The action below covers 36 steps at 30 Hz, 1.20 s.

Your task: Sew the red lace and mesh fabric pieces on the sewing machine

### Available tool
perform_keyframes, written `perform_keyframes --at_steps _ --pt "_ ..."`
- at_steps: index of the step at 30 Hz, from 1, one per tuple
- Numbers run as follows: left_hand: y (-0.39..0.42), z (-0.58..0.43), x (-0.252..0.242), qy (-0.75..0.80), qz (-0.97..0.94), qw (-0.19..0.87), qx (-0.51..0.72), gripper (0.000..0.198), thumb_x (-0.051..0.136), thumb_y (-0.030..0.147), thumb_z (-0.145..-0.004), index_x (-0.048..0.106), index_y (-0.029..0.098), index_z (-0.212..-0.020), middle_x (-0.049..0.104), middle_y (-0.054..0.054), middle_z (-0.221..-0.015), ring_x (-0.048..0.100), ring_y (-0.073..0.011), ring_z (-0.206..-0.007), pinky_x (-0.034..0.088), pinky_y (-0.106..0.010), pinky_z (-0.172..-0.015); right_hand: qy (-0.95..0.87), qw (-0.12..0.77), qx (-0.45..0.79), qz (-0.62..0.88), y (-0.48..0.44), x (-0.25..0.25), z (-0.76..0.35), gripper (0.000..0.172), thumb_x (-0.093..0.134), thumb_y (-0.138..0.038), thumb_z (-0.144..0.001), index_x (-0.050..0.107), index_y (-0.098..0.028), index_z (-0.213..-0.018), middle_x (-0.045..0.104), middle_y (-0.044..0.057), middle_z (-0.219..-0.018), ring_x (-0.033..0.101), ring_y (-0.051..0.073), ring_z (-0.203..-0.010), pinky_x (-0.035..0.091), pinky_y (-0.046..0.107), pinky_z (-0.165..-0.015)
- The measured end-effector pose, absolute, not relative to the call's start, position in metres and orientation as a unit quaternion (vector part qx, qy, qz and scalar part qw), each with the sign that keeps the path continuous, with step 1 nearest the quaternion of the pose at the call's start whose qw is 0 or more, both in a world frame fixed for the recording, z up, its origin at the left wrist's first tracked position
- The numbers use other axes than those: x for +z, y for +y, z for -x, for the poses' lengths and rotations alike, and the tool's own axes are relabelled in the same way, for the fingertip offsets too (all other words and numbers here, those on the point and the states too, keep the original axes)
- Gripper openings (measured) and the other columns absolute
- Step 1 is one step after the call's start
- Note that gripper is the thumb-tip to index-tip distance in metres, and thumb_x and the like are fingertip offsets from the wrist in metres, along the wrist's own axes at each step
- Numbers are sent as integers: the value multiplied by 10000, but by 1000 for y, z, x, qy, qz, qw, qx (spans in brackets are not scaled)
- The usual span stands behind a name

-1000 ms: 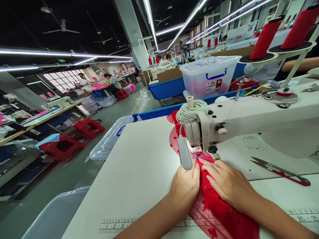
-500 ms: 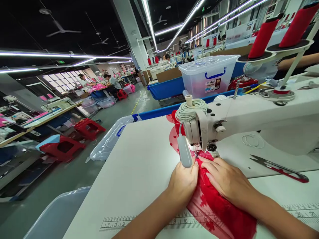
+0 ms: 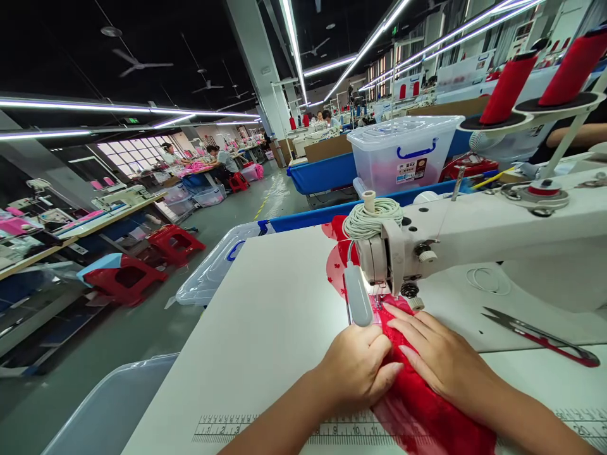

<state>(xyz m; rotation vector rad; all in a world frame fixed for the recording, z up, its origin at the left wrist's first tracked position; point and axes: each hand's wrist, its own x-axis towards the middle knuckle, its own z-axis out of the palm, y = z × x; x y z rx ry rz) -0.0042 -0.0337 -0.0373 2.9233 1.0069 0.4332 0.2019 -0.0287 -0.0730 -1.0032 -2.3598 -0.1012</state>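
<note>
Red sheer fabric runs beneath the needle area of a white sewing machine and drapes toward me over the table. My left hand is curled on the left edge of this fabric, its thumb and fingers closed on a fold. Flat on top of the cloth rests my right hand, fingers stretched toward the presser foot. A grey machine lamp hangs just in front of my left hand and hides part of the cloth. More fabric with scalloped edges lies behind the machine head.
Black-and-red thread snips lie right of my right hand. A printed ruler crosses the white tabletop. Red thread cones stand above the machine. Beyond are a lidded clear box, red stools and people at other tables.
My left hand has drawn back from the needle and curled, its thumb now showing over the fabric. My right hand's fingers lie flatter along the cloth. The view has shifted slightly.
</note>
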Motion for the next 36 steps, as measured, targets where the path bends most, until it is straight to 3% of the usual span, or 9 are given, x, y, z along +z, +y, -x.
perform_keyframes --at_steps 6,13,31,36 --pt "-40 4 -35 351 -927 -12 131 350 412 426 -983 556 133 -1109 599 -70 -877 545 -209 -713 495 -329 -623 -890 294 -59 342 -33 -66 -207 355 383 -67 -876 651 -164 -1088 715 84 -1075 636 207 -942 563 325 -784" --pt "-47 4 -39 343 -923 -70 162 572 372 546 -974 587 73 -1213 600 -199 -1179 597 -258 -845 551 -378 -706 -886 293 -63 352 -34 -64 -208 344 393 -73 -849 651 -201 -1038 721 63 -999 627 211 -901 546 310 -691" --pt "-47 3 -42 348 -912 -106 190 642 311 600 -968 650 100 -1185 633 -205 -1183 627 -296 -887 561 -392 -672 -894 273 -48 352 -27 -62 -208 303 403 -49 -840 639 -180 -978 715 64 -969 610 207 -867 528 298 -672" --pt "-43 1 -46 343 -909 -133 194 645 310 606 -967 660 93 -1141 649 -202 -1138 614 -269 -814 531 -361 -604 -887 292 -41 354 -22 -62 -207 313 392 -45 -841 644 -181 -966 719 61 -979 611 202 -860 525 298 -670"
